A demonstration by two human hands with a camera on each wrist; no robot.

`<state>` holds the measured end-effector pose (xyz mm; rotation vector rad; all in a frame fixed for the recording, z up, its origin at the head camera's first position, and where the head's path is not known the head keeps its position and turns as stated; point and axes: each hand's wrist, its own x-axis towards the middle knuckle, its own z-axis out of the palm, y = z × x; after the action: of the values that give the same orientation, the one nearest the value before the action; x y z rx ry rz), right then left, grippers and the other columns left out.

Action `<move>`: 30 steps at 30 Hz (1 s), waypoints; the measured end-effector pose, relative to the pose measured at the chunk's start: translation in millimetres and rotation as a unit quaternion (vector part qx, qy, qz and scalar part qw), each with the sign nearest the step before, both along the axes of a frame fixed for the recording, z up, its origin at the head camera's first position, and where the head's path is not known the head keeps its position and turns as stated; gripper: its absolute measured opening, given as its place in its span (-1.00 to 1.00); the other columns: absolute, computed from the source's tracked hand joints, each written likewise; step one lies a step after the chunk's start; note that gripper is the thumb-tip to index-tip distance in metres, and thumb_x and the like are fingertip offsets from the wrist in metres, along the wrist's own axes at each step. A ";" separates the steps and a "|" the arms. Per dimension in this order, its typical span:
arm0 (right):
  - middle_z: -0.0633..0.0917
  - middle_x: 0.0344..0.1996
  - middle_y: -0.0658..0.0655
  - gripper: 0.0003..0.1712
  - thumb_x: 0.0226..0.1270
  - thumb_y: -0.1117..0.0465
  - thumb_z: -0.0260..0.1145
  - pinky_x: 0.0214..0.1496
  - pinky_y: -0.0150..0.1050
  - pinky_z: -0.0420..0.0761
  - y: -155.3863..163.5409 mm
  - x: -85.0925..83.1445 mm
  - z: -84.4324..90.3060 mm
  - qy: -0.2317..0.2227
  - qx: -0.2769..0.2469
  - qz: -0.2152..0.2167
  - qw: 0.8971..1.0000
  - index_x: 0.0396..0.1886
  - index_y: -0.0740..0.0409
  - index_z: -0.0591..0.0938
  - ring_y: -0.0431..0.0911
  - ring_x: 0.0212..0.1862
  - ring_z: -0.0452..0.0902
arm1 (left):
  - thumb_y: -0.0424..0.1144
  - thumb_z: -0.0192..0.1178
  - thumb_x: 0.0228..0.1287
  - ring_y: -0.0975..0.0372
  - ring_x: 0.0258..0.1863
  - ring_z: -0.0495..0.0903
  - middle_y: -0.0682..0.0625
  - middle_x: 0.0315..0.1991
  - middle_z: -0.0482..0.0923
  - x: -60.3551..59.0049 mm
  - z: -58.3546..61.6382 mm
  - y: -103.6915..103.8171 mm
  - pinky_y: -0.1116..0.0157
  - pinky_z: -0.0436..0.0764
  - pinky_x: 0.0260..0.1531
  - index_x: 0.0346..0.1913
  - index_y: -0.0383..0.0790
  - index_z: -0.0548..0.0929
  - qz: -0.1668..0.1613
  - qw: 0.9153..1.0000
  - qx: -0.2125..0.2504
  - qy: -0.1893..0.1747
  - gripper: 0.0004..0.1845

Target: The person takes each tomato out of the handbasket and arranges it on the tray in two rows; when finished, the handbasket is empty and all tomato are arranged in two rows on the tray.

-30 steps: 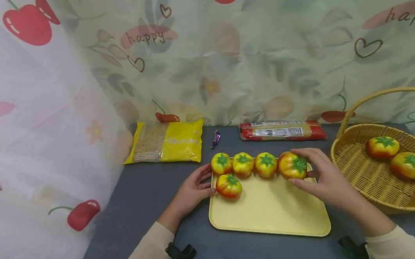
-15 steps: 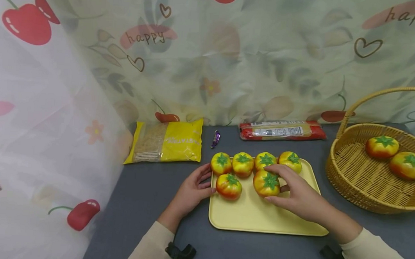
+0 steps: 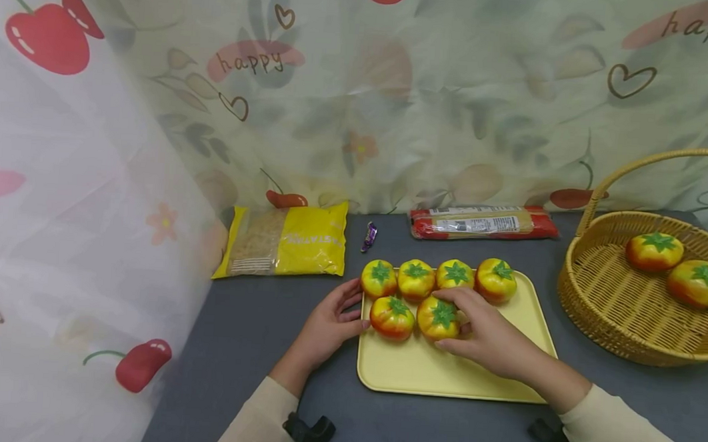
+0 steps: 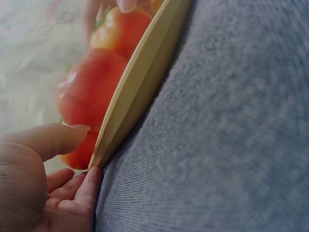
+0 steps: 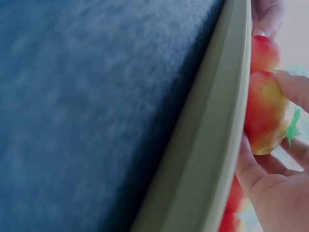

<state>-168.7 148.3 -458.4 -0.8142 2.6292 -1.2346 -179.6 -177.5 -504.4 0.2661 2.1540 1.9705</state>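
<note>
Glossily red-yellow, green-capped tomato [image 3: 438, 318]

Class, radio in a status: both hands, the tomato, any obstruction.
Right hand grips tomato on yellow tray. Left hand touches tray's left edge. Neighbouring tomato close on the left.

basket [image 3: 590, 307]: right edge cut off | purple wrapper [image 3: 368, 236]: too small to read

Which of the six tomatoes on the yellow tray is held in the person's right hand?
The right-hand tomato of the front pair: the right hand grips it beside its neighbour, while four others stand untouched in the back row.
</note>
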 end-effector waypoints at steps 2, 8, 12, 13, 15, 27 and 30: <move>0.54 0.36 0.15 -0.17 0.35 0.16 0.67 0.02 -0.06 0.72 -2.0 0.0 0.0 0.000 0.002 0.000 1.000 0.51 0.18 0.49 -0.02 0.14 0.53 | -0.43 0.47 0.40 -0.04 0.56 0.36 -0.18 0.63 0.30 -0.5 -0.6 0.1 0.05 0.51 0.42 0.70 -0.27 0.25 -0.001 1.000 -0.001 0.001 -0.10; 0.54 0.38 0.15 -0.17 0.35 0.14 0.67 0.13 0.03 0.66 -5.6 0.6 1.5 -0.004 0.014 -0.006 1.000 0.52 0.17 0.50 0.03 0.24 0.49 | -0.44 0.45 0.41 -0.04 0.56 0.36 -0.19 0.63 0.30 -0.1 1.1 1.0 0.06 0.51 0.42 0.70 -0.28 0.25 -0.002 1.000 0.001 0.001 -0.11; 0.55 0.39 0.15 -0.17 0.36 0.12 0.66 0.19 0.08 0.61 -7.1 0.6 0.6 -0.004 0.022 -0.006 1.000 0.52 0.17 0.50 0.05 0.30 0.48 | -0.47 0.43 0.41 -0.05 0.56 0.35 -0.20 0.63 0.29 0.8 2.8 1.5 0.05 0.51 0.42 0.70 -0.30 0.25 -0.001 1.000 0.001 0.002 -0.12; 0.55 0.39 0.16 -0.17 0.36 0.11 0.66 0.20 0.08 0.61 -7.4 0.5 0.3 -0.003 0.025 -0.005 1.000 0.52 0.17 0.50 0.05 0.30 0.47 | -0.47 0.43 0.41 -0.04 0.56 0.35 -0.20 0.63 0.29 0.9 3.1 1.6 0.05 0.51 0.42 0.70 -0.30 0.25 0.000 1.000 0.001 0.002 -0.12; 0.55 0.40 0.17 -0.17 0.36 0.11 0.66 0.18 0.07 0.62 -7.8 0.6 -0.2 -0.003 0.025 -0.006 1.000 0.53 0.17 0.50 0.05 0.30 0.48 | -0.48 0.42 0.41 -0.04 0.56 0.35 -0.19 0.63 0.29 1.2 3.2 1.7 0.05 0.51 0.42 0.70 -0.29 0.25 0.001 1.000 -0.001 0.002 -0.13; 0.54 0.40 0.18 -0.15 0.36 0.11 0.66 -0.03 -0.09 0.71 -7.1 2.7 2.4 -0.020 0.019 -0.010 1.000 0.54 0.17 0.48 -0.02 0.04 0.53 | -0.44 0.42 0.44 -0.01 0.56 0.35 -0.16 0.63 0.30 0.8 1.2 0.7 0.05 0.50 0.42 0.70 -0.27 0.25 0.001 1.000 -0.012 -0.001 -0.13; 0.53 0.41 0.19 -0.16 0.36 0.12 0.65 -0.02 -0.08 0.74 -6.5 3.4 3.2 -0.025 0.014 -0.013 1.000 0.54 0.17 0.48 -0.02 0.06 0.56 | -0.44 0.42 0.44 -0.01 0.56 0.35 -0.16 0.63 0.30 0.7 0.9 0.5 0.06 0.51 0.42 0.71 -0.26 0.25 0.002 1.000 -0.015 -0.001 -0.13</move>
<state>-165.4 141.8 -455.2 -0.7371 2.6188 -1.2062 -178.9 -177.0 -503.5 0.2547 2.1813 1.9384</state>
